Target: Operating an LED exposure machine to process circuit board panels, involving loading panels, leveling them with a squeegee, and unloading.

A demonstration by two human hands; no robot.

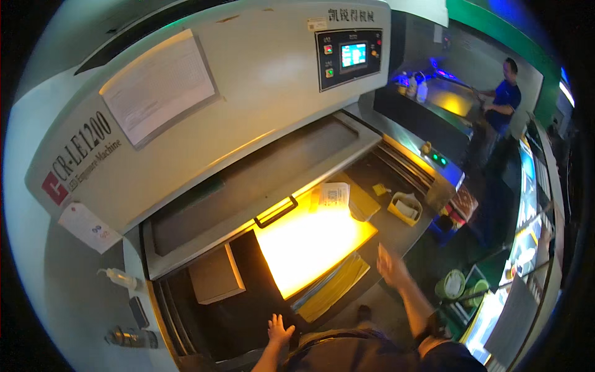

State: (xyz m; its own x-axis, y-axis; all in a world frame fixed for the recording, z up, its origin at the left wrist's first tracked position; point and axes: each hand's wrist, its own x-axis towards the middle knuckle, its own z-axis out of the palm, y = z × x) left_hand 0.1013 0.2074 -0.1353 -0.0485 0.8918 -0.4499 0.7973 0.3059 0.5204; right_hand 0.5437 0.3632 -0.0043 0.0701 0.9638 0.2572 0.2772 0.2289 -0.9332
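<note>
Small touchscreen, glowing cyan-green, set in a dark square control panel at the machine's upper right, coloured round buttons either side; small pale rectangular label just left of the panel's top. Large white printed sheet under a clear cover on the sloped grey lid; red square logo sticker at lower left, white tag with small marks just below. White printed paper slip lies at the far edge of the bright yellow lit bed.

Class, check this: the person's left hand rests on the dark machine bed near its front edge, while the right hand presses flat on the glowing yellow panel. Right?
Not quite. The head view shows the right hand raised beside the glowing yellow panel, not pressing on it. The left hand does rest on the dark machine bed.
</note>
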